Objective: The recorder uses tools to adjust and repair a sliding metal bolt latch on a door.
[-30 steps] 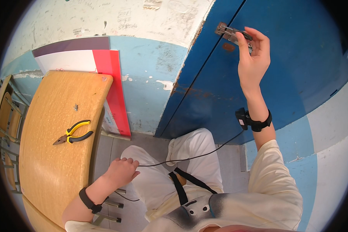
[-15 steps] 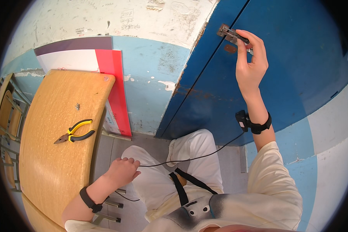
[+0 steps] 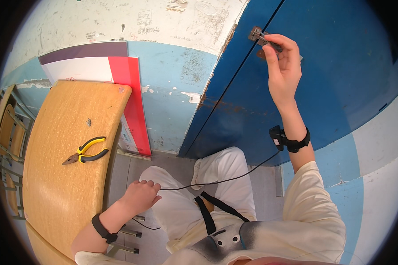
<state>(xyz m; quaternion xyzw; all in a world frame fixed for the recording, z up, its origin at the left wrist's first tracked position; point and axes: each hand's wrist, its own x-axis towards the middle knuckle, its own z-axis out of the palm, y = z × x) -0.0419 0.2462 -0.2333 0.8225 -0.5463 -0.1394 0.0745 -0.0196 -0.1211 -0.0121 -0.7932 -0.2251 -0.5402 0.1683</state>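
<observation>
Blue-painted metal makes up the door point(image 3: 340, 88) at upper right, its paint chipped and rusted along the edge beside the wall. A small metal latch point(image 3: 257, 34) is fixed high on the door near that edge. The right hand point(image 3: 284, 66) is raised to it, fingers pinched closed around the latch's bolt. A black wrist strap point(image 3: 292, 142) with a small device sits on that forearm, and a thin black cable point(image 3: 225, 180) runs from it down across the lap.

The left hand point(image 3: 139, 196) rests low, near the left knee of the white trousers point(image 3: 216, 176), fingers loosely curled around the cable's lower run; whether it grips firmly cannot be told. A black band circles that wrist too.

A wooden desk point(image 3: 62, 176) stands at the left, well apart from the door. Pliers point(image 3: 86, 151) with yellow-and-black handles lie on its top, untouched. A red-and-white board point(image 3: 119, 84) leans against the pale blue wall point(image 3: 172, 106) behind the desk.
</observation>
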